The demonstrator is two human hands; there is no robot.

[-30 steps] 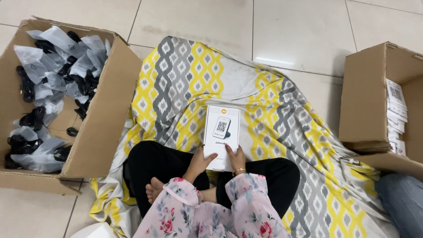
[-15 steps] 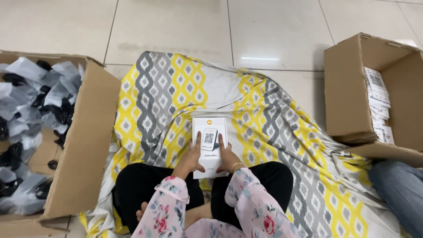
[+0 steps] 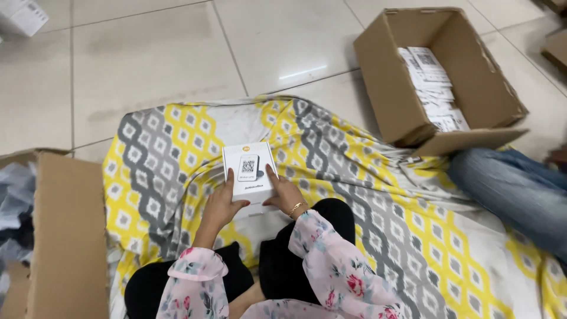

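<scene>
A small white box (image 3: 250, 172) with a printed picture on its lid is held over my lap, above a yellow, grey and white patterned cloth (image 3: 366, 177). My left hand (image 3: 221, 204) grips its left side and my right hand (image 3: 284, 192), with a gold bracelet at the wrist, grips its right side. Both sleeves are pink with flowers.
An open cardboard box (image 3: 437, 71) with stacked white leaflets stands at the back right. Another cardboard box (image 3: 65, 236) with plastic-bagged items is at my left. A person's leg in jeans (image 3: 514, 189) rests on the cloth at the right. A white box (image 3: 22, 15) lies far left.
The view has swung to the right, so the left carton is mostly out of frame and the right one nearer the middle. Both hands still hold the white box.
</scene>
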